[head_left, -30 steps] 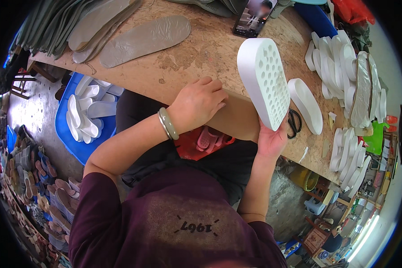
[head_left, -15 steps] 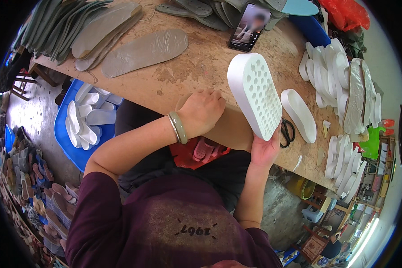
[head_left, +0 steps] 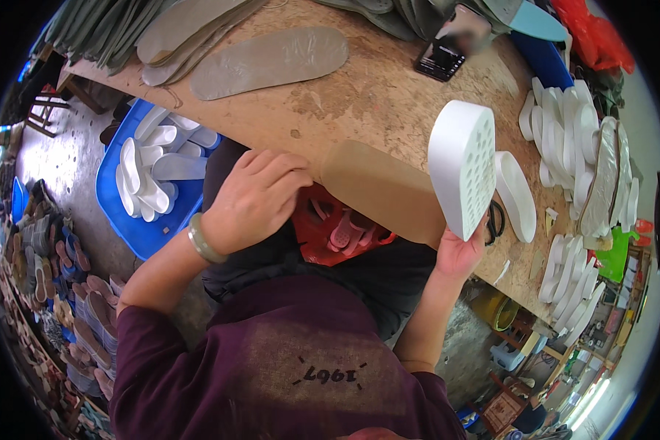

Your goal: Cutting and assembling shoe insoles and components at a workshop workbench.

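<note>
My right hand [head_left: 462,251] grips the lower end of a thick white shoe sole [head_left: 455,169], held upright with its dimpled side facing right. A tan, insole-shaped sheet [head_left: 381,189] lies across the table's front edge, its right end against my right hand. My left hand [head_left: 260,192], wearing a bangle, is left of the sheet, fingers curled together at the table edge; what they hold, if anything, is hidden. Beyond the right hand lie another white sole [head_left: 515,196] and scissors with black handles [head_left: 496,223], partly covered.
A blue tub [head_left: 136,235] of white soles stands at the left. Grey insoles [head_left: 271,62] lie at the back of the wooden table [head_left: 389,81], near a phone [head_left: 447,55]. White soles [head_left: 565,139] are stacked at the right. A red bag [head_left: 319,246] sits below the edge.
My left hand has moved left off the tan sheet, uncovering it. My right hand has turned the white sole so its dimpled face shows less. The whole view has shifted slightly.
</note>
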The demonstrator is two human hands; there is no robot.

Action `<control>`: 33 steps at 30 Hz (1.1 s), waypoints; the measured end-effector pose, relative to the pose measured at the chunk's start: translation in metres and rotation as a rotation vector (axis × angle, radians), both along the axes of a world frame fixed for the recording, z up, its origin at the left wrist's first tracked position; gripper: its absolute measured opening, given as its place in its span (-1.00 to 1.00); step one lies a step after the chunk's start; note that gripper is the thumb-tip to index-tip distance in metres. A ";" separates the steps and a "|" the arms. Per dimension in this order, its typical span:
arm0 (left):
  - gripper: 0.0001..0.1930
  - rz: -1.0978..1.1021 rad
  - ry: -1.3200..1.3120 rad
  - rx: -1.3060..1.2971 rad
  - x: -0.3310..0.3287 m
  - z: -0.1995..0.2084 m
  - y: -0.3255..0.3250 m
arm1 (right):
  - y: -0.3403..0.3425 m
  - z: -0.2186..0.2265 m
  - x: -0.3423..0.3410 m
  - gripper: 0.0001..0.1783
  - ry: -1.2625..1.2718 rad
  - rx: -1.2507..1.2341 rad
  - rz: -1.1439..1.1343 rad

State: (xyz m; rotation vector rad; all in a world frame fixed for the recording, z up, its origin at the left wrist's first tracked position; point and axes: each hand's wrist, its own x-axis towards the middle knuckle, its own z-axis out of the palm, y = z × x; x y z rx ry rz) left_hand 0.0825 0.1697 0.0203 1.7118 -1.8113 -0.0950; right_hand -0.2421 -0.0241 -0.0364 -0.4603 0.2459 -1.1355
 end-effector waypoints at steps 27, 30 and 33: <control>-0.86 -0.129 0.108 -0.161 0.021 -0.051 -0.017 | 0.022 0.032 -0.005 -0.43 0.796 -0.075 -0.046; -0.85 -0.124 0.116 -0.170 0.021 -0.051 -0.016 | 0.022 0.032 -0.005 -0.43 0.782 -0.080 -0.033; -0.84 -0.128 0.119 -0.157 0.023 -0.050 -0.016 | 0.021 0.032 -0.005 -0.43 0.791 -0.078 -0.032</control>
